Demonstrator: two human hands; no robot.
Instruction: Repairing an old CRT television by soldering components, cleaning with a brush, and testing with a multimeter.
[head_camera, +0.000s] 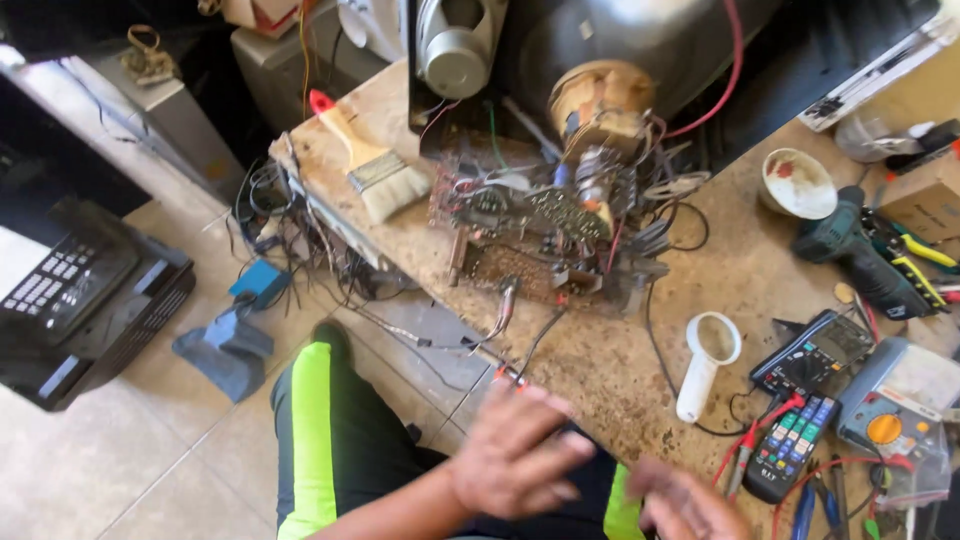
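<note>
Nearest to us, at the bottom centre of the frame, our left hand (515, 450) hovers palm-down over the near edge of the tabletop (620, 375), fingers spread and blurred, its grip empty. Our right hand (685, 505) sits at the bottom edge just right of it, also blurred; we cannot tell whether its grip is spread or closed, though nothing shows in it.

Just above the left hand's fingertips, a red-tipped wire end (508, 377) lies on the tabletop edge, almost touching them. From there a thin dark lead runs up and right toward the circuit board (540, 235) in the middle of the frame, so its long axis slants away from us. The left hand is clearly the nearer one to that wire; the board lies well above both hands.

Right of the hands, a white magnifier (705, 365) stands with its handle pointing down toward us. Further right lie a remote (792, 447) and a multimeter (815, 350) with red probes. Toward the upper left, a paintbrush (372, 165) rests beside the board.
</note>
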